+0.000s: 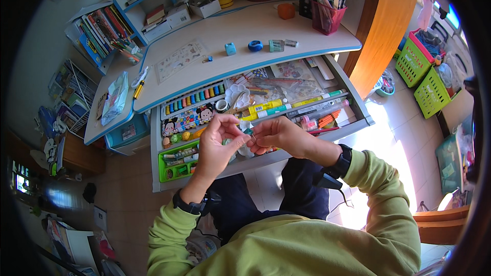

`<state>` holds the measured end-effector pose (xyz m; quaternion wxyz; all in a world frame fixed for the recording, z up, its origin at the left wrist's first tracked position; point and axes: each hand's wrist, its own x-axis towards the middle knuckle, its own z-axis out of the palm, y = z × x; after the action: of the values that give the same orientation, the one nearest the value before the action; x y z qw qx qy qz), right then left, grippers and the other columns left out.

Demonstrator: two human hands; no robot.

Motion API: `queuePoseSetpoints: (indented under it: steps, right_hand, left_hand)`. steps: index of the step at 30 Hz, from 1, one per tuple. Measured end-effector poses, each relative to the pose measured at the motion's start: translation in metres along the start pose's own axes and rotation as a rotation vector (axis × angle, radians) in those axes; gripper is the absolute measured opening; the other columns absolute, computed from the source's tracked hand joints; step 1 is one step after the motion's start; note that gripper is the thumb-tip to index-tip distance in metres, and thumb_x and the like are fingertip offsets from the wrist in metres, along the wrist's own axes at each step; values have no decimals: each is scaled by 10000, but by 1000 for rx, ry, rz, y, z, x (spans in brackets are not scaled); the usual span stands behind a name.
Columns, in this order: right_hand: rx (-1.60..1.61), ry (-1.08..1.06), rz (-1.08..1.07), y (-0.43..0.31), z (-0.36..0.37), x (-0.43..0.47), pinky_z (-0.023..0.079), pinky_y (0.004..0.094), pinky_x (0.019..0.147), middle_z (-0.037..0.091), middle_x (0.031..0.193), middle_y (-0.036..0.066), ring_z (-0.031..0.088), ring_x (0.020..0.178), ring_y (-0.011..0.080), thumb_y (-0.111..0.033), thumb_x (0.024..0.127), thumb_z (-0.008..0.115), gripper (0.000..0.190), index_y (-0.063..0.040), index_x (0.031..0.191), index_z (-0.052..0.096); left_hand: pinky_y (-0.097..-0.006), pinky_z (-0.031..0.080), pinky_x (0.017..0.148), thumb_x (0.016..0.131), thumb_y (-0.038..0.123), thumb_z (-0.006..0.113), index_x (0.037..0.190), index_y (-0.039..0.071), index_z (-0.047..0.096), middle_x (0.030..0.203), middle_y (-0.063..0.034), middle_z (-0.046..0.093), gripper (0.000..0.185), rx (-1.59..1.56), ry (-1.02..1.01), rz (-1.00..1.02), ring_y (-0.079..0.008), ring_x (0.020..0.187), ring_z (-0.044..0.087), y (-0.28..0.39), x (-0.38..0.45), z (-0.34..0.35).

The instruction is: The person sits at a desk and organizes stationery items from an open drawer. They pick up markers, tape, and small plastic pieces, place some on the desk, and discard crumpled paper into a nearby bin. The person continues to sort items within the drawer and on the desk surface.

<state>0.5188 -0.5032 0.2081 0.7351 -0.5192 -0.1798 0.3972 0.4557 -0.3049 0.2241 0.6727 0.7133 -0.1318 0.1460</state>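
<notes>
Above the pulled-out desk drawer (264, 156), my two hands nearly meet. My right hand (274, 134) pinches a small dark green clip (248, 132) with thin metal wire, seemingly a binder clip, between thumb and fingers. My left hand (220, 142) is close beside it, fingers curled and thumb apart from them. The left thumb tip reaches the clip's edge; whether it touches is unclear. Below the hands, the drawer holds a yellow glue stick or marker (268, 106), a white flower-shaped paint palette (237, 95), a tape roll (221, 105) and a green divided tray (165, 176).
On the desk top (230, 27) lie a blue binder clip (207, 59), a sticker sheet (179, 60), a blue tape dispenser (255, 46) and a pencil sharpener (276, 45). A pink pen holder (328, 19) stands back right. Green baskets (431, 92) are at far right.
</notes>
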Motion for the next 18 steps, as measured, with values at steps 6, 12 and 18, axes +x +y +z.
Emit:
queuePoseSetpoints:
  steps: [6,12,18]
  right_hand:
    - [-420,-25,-207,0,-2,-2,554,290,761,710,992,95,666,824,142,-3,966,566,184,43,1128,641]
    - [-441,17,-397,-8,6,-3,544,267,731,676,890,58,655,793,116,-11,978,558,97,15,1052,614]
    - [-269,100,-409,-10,15,-4,532,259,700,622,868,51,651,787,116,-10,986,569,43,-2,1011,535]
  left_hand:
    - [-222,532,702,845,21,765,1055,48,609,871,-4,635,263,-258,6,-231,-75,779,623,-17,6,-17]
    - [-207,543,682,906,121,722,1085,93,623,917,-5,669,207,-694,-114,-521,-78,779,638,-31,6,-21]
    - [-213,556,714,929,176,704,1078,85,635,932,2,671,187,-594,6,-448,-86,818,658,-30,7,-1]
